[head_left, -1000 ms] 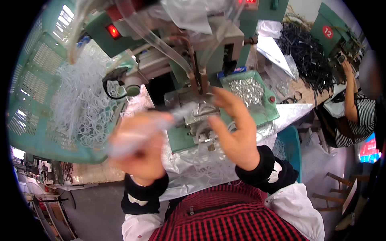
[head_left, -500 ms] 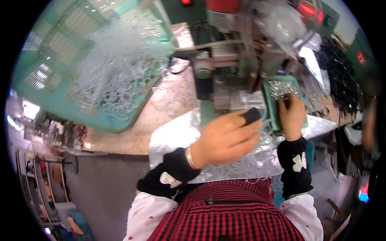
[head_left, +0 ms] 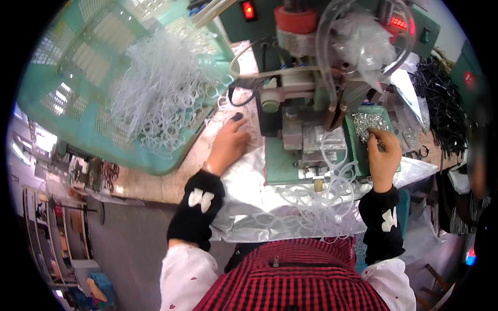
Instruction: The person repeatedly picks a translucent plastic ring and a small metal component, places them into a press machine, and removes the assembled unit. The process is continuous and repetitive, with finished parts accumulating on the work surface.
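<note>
My left hand (head_left: 228, 145) rests over the tabletop left of the machine, its index finger stretched out in a black finger cover. Loose clear plastic loops (head_left: 215, 124) lie beside its fingertips, and I see none held. My right hand (head_left: 385, 155) dips into a green tray (head_left: 361, 158), thumb and fingers pinched together at a heap of small shiny metal pieces (head_left: 367, 123). Whatever is in that pinch is too small to make out. Between the hands stands a green bench press (head_left: 295, 129) with metal blocks; a string of clear loops (head_left: 337, 194) hangs in front of it.
A large green plastic basket (head_left: 155, 167) full of clear loops stands at the left. Silver sheeting (head_left: 233, 223) covers the front table edge. Black strips (head_left: 438, 103) are piled at the far right. A clear tube (head_left: 324, 67) and plastic bag (head_left: 363, 41) hang by the press.
My left hand has moved from in front of the press to the left tabletop, uncovering the metal blocks. My right hand stays at the tray, its fingers still among the metal pieces.
</note>
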### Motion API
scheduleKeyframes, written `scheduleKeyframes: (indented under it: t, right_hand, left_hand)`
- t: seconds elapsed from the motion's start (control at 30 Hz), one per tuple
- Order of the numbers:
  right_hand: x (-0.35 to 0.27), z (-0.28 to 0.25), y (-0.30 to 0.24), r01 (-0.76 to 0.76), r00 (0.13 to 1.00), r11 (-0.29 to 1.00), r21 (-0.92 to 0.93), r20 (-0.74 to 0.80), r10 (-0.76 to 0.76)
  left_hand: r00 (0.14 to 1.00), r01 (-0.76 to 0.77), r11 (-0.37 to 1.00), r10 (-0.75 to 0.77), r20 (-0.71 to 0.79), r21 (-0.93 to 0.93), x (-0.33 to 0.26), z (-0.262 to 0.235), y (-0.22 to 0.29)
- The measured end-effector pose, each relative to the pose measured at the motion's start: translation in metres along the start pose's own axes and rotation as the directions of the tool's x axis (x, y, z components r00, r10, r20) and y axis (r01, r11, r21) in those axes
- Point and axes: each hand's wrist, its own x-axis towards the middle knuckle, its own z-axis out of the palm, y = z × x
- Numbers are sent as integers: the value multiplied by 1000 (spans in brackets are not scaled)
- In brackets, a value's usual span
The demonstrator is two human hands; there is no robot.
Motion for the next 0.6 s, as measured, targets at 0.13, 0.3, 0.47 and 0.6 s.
scheduleKeyframes:
  t: [0.13, 0.3, 0.47, 0.6]
  right_hand:
    - [-4, -10, -5, -126, 991, 984, 125, 54, 120]
    - [0, -16, -5, -159, 987, 952, 260, 71, 145]
    - [-27, -21, 4, -311, 951, 886, 344, 111, 290]
    - [-56, -56, 15, -511, 856, 749, 423, 168, 489]
  left_hand:
    - [805, 198, 829, -441, -396, -522, 1, -31, -25]
    - [728, 258, 642, -621, -292, -722, 14, -126, -6]
    - [599, 755, 484, -783, 167, -442, -81, -44, -51]
    - [722, 687, 718, -692, -12, -109, -53, -8, -13]
